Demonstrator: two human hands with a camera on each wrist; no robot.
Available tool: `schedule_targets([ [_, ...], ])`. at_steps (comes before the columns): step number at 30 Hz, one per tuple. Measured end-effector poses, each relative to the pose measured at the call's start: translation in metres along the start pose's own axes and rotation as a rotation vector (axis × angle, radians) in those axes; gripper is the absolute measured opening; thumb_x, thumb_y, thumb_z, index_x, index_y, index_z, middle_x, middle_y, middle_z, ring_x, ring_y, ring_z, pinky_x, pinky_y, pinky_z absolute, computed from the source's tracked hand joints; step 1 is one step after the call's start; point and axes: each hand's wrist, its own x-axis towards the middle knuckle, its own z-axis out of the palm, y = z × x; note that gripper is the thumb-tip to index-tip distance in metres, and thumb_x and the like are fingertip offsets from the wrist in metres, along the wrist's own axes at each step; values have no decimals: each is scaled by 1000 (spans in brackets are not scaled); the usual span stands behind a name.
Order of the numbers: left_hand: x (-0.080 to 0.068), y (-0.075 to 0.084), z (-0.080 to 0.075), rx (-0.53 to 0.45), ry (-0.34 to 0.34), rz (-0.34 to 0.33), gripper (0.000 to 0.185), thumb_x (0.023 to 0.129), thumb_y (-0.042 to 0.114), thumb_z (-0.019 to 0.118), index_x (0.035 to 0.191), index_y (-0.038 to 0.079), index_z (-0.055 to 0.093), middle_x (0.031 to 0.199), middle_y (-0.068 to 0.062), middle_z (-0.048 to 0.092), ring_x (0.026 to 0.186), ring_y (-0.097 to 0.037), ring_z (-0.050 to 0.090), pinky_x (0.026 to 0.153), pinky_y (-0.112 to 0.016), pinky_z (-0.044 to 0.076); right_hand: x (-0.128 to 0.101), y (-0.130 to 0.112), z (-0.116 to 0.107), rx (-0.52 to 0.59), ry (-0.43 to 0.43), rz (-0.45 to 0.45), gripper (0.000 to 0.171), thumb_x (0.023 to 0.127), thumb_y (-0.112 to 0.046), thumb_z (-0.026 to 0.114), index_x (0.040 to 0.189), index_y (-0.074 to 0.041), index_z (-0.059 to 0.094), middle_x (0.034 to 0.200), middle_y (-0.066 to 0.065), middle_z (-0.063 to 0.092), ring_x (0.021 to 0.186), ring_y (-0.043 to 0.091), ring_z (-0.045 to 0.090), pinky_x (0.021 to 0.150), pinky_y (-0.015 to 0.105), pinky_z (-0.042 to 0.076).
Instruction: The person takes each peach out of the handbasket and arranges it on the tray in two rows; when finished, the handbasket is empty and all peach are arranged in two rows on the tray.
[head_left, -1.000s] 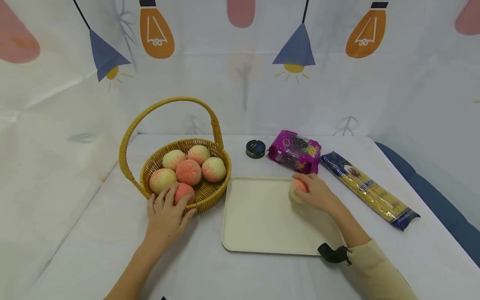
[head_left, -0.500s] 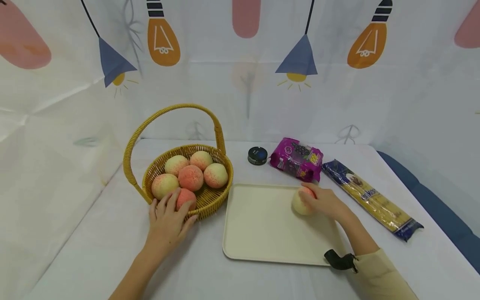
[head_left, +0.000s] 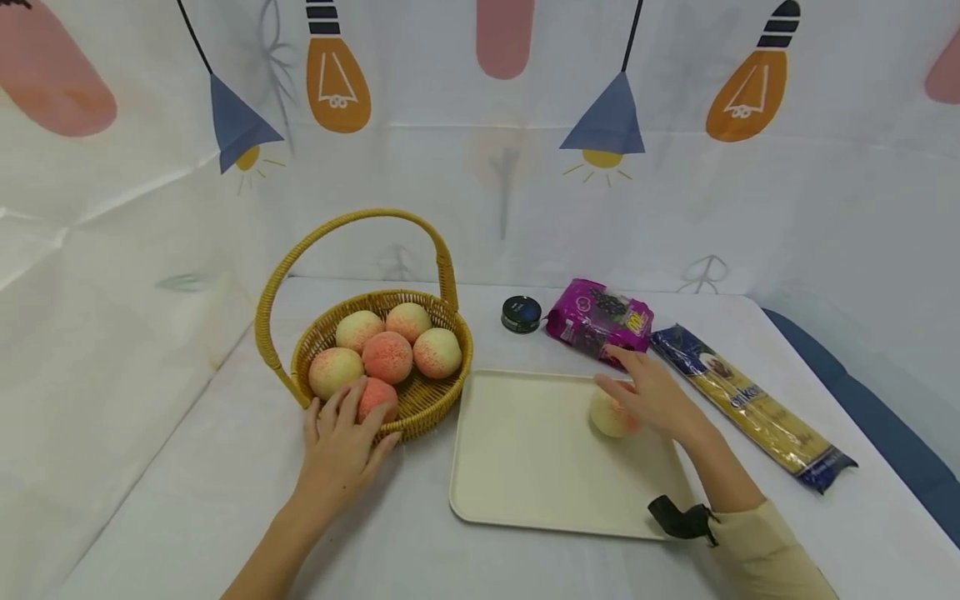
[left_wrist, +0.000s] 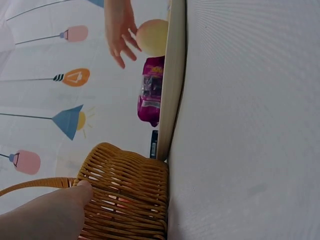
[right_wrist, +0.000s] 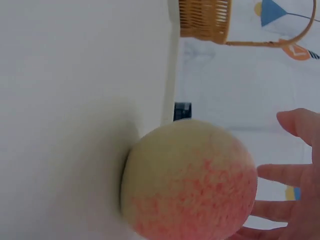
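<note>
A pale peach with a pink blush (head_left: 613,413) rests on the cream tray (head_left: 525,492), near its far right corner. My right hand (head_left: 655,398) is just above that peach, thumb and fingers spread; in the right wrist view the extended fingers (right_wrist: 282,175) are beside the peach (right_wrist: 192,182) and do not close round it. To the left, a yellow wicker basket (head_left: 429,417) with a tall handle holds several peaches (head_left: 387,357). My left hand (head_left: 339,450) grips the basket's front rim, fingers over it beside a pink peach (head_left: 377,398). In the left wrist view the thumb is against the woven wall (left_wrist: 125,185).
Behind the tray lie a round black tin (head_left: 521,314) and a purple packet with a grape picture (head_left: 600,321). A long yellow and blue packet (head_left: 750,404) is at the right. A printed white curtain (head_left: 450,175) closes off the back.
My right hand has let go of the peach on the tray and risen slightly, its fingers spreading. The peach has turned, its blush now to the right. My left hand stays at the basket.
</note>
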Motion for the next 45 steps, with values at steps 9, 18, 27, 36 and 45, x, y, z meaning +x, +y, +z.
schedule_targets([
  [9, -1, 0, -1, 3, -7, -6, 30, 88, 37, 58, 110, 17, 59, 139, -20, 31, 126, -39, 23, 99, -62, 6, 23, -47, 12, -7, 40, -171, 54, 90, -27, 58, 136, -5, 41, 137, 23, 36, 125, 43, 29, 97, 61, 24],
  [18, 1, 2, -2, 22, -21, -7, 31, 88, 38, 57, 111, 18, 57, 140, -20, 30, 126, -39, 24, 99, -61, 7, 56, -96, 38, -16, 26, -390, 51, 86, -21, 63, 133, -9, 46, 135, 21, 39, 123, 38, 35, 98, 54, 30],
  [27, -1, 3, -2, 44, -16, 1, 33, 87, 39, 58, 111, 17, 57, 138, -21, 33, 126, -38, 25, 99, -61, 9, 78, -131, 72, -14, -42, -547, 46, 88, -22, 62, 130, -8, 49, 133, 21, 40, 123, 33, 34, 98, 47, 33],
  [36, 0, 2, -3, 48, -8, 7, 33, 87, 38, 59, 113, 18, 57, 140, -21, 32, 125, -38, 26, 99, -61, 9, 105, -160, 94, -18, -105, -671, 40, 87, -18, 62, 125, -7, 53, 135, 20, 39, 126, 31, 34, 101, 43, 31],
  [45, -2, 2, -2, 34, -4, 12, 33, 87, 37, 60, 112, 16, 58, 139, -20, 32, 126, -39, 25, 99, -61, 9, 128, -183, 110, -258, -161, -764, 53, 81, -19, 71, 130, -19, 52, 143, 10, 33, 130, 24, 32, 103, 36, 29],
])
